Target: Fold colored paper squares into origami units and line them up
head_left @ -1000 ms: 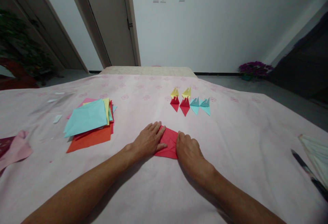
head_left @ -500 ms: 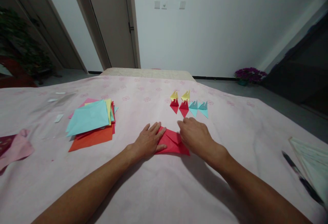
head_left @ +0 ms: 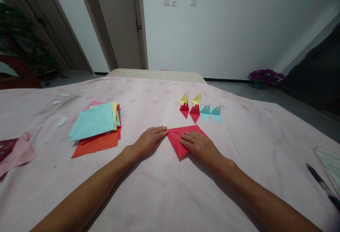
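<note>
A folded sheet of red origami paper (head_left: 177,141) lies on the tablecloth in front of me, one corner pointing toward me. At its left corner my left hand (head_left: 151,140) has its fingers together, pinching the tip. My right hand (head_left: 198,145) rests flat across the right part of the sheet, fingers stretched out, covering some of it. Just beyond are small folded paper birds: two red ones (head_left: 194,111), two yellow ones (head_left: 197,99) and two light blue ones (head_left: 215,111).
A stack of coloured paper (head_left: 92,120) sits to the left, near clear plastic wrapping (head_left: 57,133). Pink cloth (head_left: 22,152) is at the far left edge. A pen (head_left: 320,180) and a pale sheet (head_left: 329,164) lie at the right on the pink tablecloth (head_left: 148,196).
The red paper has been turned, so a corner now points toward me. My left hand has shifted to its left corner. The right hand has uncurled and flattened onto the paper.
</note>
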`<state>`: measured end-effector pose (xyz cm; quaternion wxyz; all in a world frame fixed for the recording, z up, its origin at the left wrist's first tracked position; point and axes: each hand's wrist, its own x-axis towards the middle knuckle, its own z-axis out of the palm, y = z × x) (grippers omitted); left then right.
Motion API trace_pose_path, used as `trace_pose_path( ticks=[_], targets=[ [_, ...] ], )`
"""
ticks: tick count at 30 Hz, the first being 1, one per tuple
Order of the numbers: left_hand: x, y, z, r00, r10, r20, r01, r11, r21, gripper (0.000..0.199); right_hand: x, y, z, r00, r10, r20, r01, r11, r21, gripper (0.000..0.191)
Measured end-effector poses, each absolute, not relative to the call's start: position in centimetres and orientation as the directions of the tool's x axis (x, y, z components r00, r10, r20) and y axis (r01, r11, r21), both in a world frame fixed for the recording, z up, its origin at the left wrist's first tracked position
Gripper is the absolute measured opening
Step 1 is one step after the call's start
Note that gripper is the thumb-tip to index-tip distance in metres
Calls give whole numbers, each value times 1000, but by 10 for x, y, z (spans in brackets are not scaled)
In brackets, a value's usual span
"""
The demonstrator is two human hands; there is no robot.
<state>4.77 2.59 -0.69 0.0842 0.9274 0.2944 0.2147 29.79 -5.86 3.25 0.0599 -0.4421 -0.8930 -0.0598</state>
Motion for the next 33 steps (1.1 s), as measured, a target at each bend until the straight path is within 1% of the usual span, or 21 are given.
trace_pose_path(
  ticks=[2,5,8,9,11,14,15,17,19,21,24,26,29,31,33],
  targets=[
    [54,22,-7,715,600,358,547,-800,248,37,313,-50,30,-623,749,225,776,628,57,34],
    [59,21,-10,691,607,393,573,-791,215,35,321,-51,19,-597,750,286,787,616,26,39],
    [61,22,-13,693,585,421,562,-805,193,33,314,-61,10,-545,765,344,803,594,-51,46],
    [61,23,-14,704,570,424,545,-816,191,33,310,-64,8,-523,769,367,805,587,-83,46],
    [61,24,-14,722,544,427,510,-836,202,32,304,-69,8,-462,783,416,814,561,-151,39],
    [62,26,-13,723,543,427,484,-839,248,32,299,-69,13,-338,833,438,832,482,-275,21],
    [63,28,-13,718,547,430,479,-837,266,31,299,-67,15,-293,856,426,839,444,-316,19],
    [64,31,-13,711,549,440,462,-836,296,29,299,-64,18,-190,902,387,865,340,-369,23],
    [65,34,-12,707,550,445,450,-835,317,28,300,-61,20,-83,937,340,895,220,-388,32],
    [66,37,-10,709,561,429,450,-827,338,28,301,-59,20,12,961,276,911,103,-400,35],
    [67,38,-6,693,602,396,469,-794,386,29,301,-57,19,111,973,203,904,-14,-428,26],
    [68,40,-5,655,651,384,492,-753,437,27,300,-57,19,147,968,203,899,-46,-436,19],
    [69,46,-7,591,726,352,495,-671,552,22,298,-58,18,158,961,227,905,-50,-423,32],
    [72,51,-9,558,766,319,482,-612,627,19,297,-58,16,148,956,252,910,-31,-414,37],
    [75,57,-11,536,793,290,479,-569,668,18,296,-58,14,127,945,301,915,6,-404,42]
  ],
)
